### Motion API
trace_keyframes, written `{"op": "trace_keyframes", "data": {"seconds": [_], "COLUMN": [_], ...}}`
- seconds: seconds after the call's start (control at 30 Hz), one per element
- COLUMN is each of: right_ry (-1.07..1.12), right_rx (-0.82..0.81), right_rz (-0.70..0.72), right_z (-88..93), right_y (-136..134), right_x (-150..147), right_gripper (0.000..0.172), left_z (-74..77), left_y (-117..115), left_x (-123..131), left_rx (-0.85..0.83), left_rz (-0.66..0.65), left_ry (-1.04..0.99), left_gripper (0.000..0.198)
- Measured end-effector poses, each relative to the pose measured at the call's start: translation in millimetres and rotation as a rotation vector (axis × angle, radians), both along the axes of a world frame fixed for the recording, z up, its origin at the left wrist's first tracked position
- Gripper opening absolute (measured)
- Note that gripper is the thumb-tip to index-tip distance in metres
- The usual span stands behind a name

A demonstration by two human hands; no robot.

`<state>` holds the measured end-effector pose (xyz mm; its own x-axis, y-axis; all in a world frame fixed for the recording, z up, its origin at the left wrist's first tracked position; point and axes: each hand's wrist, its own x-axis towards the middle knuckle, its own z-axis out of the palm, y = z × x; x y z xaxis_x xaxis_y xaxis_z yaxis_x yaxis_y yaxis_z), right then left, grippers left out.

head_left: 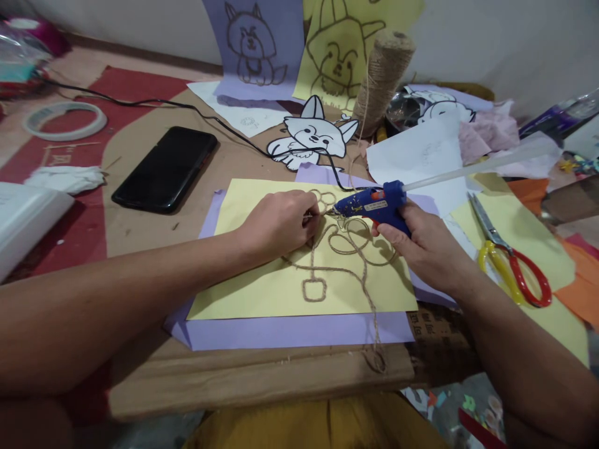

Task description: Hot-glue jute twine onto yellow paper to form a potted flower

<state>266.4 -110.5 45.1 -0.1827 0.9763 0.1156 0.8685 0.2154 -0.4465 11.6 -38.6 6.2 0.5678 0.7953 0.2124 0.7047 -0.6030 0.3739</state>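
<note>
My right hand (425,243) is wrapped round a blue hot glue gun (369,204), a long clear glue stick (472,167) jutting from its back. Its nozzle points left, close to the fingers of my left hand (283,218). Those fingers are closed in a pinch low over a yellow sheet (243,284); what they grip is mostly hidden. Brown jute twine (344,270) forms loops and lines on the sheet, with a small square outline (314,290) and round petal shapes (324,199). A loose twine end (375,358) hangs over the table's front edge.
Purple paper (299,330) lies beneath the yellow sheet. Around it are scissors (512,262), a black phone (166,168), a tape roll (65,120), a twine spool (386,75) and a fox cutout (318,132). The gun's black cord (163,101) crosses the cardboard.
</note>
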Motion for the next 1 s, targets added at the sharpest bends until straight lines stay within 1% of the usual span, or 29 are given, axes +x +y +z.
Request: {"op": "trace_keyframes", "data": {"seconds": [0.2,0.53,0.63,0.7,0.73,0.9,1.0], "right_ry": [0.029,0.027,0.067,0.166,0.247,0.828,0.999], "right_rx": [0.022,-0.023,-0.013,0.000,-0.019,-0.274,-0.334], "right_rz": [0.002,-0.032,-0.029,-0.032,-0.036,-0.062,-0.120], "right_z": [-1.2,-1.3,-0.5,-0.2,-0.5,-4.3,-3.6], "right_y": [1,1,0,0,0,6,12], "right_x": [1,-1,0,1,2,4,4], "right_gripper": [0.028,0.032,0.032,0.031,0.030,0.025,0.027], "left_z": [1.3,1.0,0.4,0.4,0.5,0.4,-0.8], "left_y": [-1,-1,-1,-1,0,1,1], "left_x": [1,0,0,0,0,0,0], "left_rx": [-0.001,0.001,0.011,0.011,0.009,0.009,0.023], "left_rz": [0.005,0.007,0.001,-0.003,-0.006,-0.015,-0.015], "left_ry": [0.017,0.013,0.012,0.012,0.014,0.005,-0.001], "left_gripper": [0.013,0.013,0.013,0.012,0.011,0.010,0.012]}}
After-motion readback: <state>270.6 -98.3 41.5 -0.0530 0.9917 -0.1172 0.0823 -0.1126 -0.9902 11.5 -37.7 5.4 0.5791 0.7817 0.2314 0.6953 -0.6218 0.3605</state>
